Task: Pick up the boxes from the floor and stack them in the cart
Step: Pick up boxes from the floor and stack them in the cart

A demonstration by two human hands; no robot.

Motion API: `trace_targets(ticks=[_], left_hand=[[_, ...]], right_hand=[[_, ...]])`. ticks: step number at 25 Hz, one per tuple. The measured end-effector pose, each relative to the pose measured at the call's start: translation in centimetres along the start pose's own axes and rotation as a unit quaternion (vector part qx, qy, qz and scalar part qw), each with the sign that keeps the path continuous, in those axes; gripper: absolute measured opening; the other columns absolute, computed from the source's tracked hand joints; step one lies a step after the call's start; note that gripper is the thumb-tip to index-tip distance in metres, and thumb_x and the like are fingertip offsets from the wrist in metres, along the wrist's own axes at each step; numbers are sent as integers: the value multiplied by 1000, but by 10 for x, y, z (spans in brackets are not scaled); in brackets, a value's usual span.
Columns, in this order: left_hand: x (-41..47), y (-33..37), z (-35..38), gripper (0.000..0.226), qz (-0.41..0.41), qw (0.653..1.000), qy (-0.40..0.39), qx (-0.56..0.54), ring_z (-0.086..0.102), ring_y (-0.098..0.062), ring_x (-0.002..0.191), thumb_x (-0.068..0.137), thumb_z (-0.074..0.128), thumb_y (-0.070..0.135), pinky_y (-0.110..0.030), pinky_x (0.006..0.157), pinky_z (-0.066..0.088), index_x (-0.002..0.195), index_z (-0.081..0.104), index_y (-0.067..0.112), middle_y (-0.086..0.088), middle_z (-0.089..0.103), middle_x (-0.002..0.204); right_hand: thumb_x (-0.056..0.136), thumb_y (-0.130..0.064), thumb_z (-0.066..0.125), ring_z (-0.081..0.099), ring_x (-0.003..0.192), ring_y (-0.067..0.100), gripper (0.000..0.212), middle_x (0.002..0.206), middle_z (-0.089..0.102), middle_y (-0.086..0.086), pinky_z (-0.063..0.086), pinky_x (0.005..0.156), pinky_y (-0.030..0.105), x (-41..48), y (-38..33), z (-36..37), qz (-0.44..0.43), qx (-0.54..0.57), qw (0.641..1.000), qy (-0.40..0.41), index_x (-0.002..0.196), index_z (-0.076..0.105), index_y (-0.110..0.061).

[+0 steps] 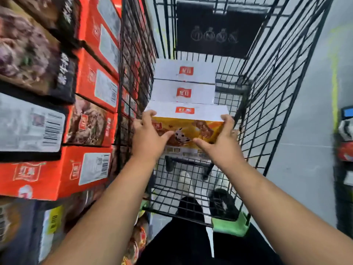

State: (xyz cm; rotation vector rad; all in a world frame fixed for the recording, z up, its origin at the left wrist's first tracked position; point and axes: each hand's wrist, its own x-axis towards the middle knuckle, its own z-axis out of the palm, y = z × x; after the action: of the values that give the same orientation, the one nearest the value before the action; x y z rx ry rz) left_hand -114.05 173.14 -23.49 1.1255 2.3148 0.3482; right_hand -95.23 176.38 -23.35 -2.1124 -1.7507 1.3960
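I look down into a black wire cart (pixel 267 104). A yellow and white box (pixel 189 119) with a red logo sits inside it near the front. My left hand (pixel 147 134) grips its left end, thumb over the top edge. My right hand (pixel 219 138) grips its right end the same way. Two more white-topped boxes (pixel 185 81) with red logos stand in a row behind it, touching each other, against the cart's left side.
To the left, a second wire cage (pixel 131 73) holds stacked orange and dark boxes (pixel 95 77). The cart's right half shows bare mesh floor (pixel 229 100). My feet and black trousers show below the cart. A grey floor (pixel 309 131) with a yellow line lies right.
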Motion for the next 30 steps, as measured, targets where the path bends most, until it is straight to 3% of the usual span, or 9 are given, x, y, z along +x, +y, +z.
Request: trace_targets(ticks=[4, 9, 12, 15, 18, 21, 23, 26, 30], left_hand=[[22, -18, 35, 64, -29, 999, 17, -15, 55, -32, 100, 76, 80, 26, -26, 75, 36, 124, 40, 17, -14, 42, 128], [38, -43, 68, 64, -32, 998, 41, -31, 47, -32, 112, 73, 80, 17, -28, 85, 38, 123, 40, 9, -16, 40, 129], [48, -44, 79, 63, -25, 997, 53, -42, 48, -29, 110, 74, 79, 15, -20, 81, 35, 123, 39, 8, -15, 38, 132], [50, -52, 95, 63, -24, 998, 37, -45, 51, -30, 104, 75, 79, 19, -25, 81, 41, 123, 39, 10, -15, 37, 133], [42, -61, 106, 57, -20, 999, 1, -32, 52, -25, 89, 78, 77, 23, -27, 73, 42, 120, 40, 12, -14, 36, 133], [46, -61, 104, 52, -17, 999, -2, -38, 52, -26, 90, 82, 74, 23, -29, 76, 45, 119, 40, 13, -13, 34, 134], [52, -60, 98, 46, -14, 999, -7, -31, 54, -28, 93, 83, 72, 23, -28, 78, 43, 117, 42, 14, -12, 32, 138], [56, -59, 90, 43, -3, 1000, -24, -3, 55, -30, 106, 82, 74, 26, -32, 88, 46, 115, 48, 18, -11, 28, 144], [50, -47, 67, 50, 16, 997, -38, 60, 41, -34, 129, 85, 68, 37, -40, 102, 40, 127, 48, 19, -12, 22, 150]], right_hand=[[80, -36, 72, 52, 108, 22, 80, 129, 45, 10, 43, 94, 30, 31, 25, 34, 1, 80, 997, -17, 137, 17, -27], [81, -27, 68, 49, 116, 19, 67, 132, 44, 5, 43, 98, 32, 57, 46, 57, -6, 122, 992, -34, 132, 24, -29], [83, -22, 66, 51, 115, 19, 60, 130, 43, 4, 46, 95, 33, 69, 49, 61, -12, 145, 989, -28, 129, 28, -29], [80, -19, 64, 50, 113, 17, 51, 126, 42, 4, 44, 98, 31, 80, 53, 69, -20, 142, 990, -13, 121, 33, -25], [82, -10, 63, 45, 96, 2, 38, 121, 35, 4, 38, 93, 13, 82, 59, 74, -24, 95, 995, -18, 111, 38, -14], [84, -13, 65, 40, 89, -5, 41, 123, 31, 5, 26, 72, -7, 84, 62, 75, -36, 53, 997, -35, 115, 39, -10], [85, -17, 65, 40, 92, 5, 42, 126, 31, 5, 29, 68, 1, 85, 61, 74, -41, 39, 998, -40, 117, 39, -11], [86, -22, 66, 41, 104, 9, 45, 137, 29, 6, 31, 84, 17, 79, 57, 69, -48, 26, 998, -44, 123, 42, -15], [86, -27, 67, 45, 115, 17, 59, 146, 23, 5, 33, 88, 21, 65, 41, 48, -57, 1, 998, -22, 136, 37, -18]])
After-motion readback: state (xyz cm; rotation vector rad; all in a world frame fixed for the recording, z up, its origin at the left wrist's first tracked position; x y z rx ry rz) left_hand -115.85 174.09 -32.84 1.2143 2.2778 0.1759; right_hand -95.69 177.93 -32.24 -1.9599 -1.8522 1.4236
